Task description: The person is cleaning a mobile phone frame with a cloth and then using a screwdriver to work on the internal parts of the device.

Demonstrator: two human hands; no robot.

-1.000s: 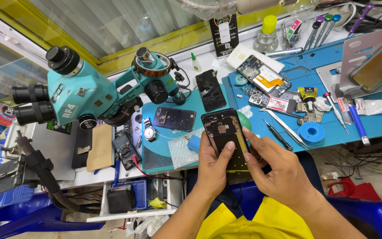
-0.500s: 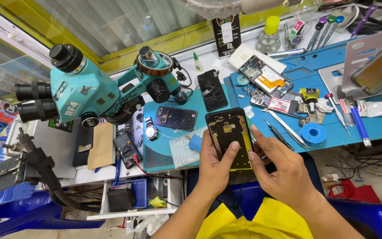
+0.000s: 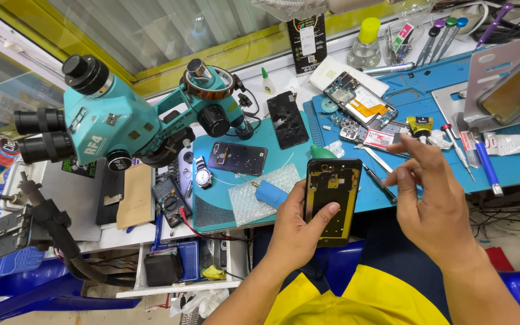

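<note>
The left hand (image 3: 299, 232) wraps around an opened black phone frame (image 3: 331, 198), its thumb pressed across the exposed yellow inner side, holding it upright over the near edge of the blue work mat (image 3: 392, 198). The right hand (image 3: 431, 198) hovers just right of the frame, apart from it, fingers loosely curled with index and thumb drawn close together; whether anything sits between them cannot be told. Just left of the frame lie a blue cap-shaped piece (image 3: 270, 194) and a sheet of bubble wrap (image 3: 260, 191). Further back a dark phone (image 3: 237, 158) lies flat beside a wristwatch (image 3: 203, 176). A teal microscope (image 3: 121, 120) stands at the left. At the back, a black rectangular card package (image 3: 306, 35) with a white label leans against the yellow window frame, near a clear bottle with a yellow cap (image 3: 366, 45).
</note>
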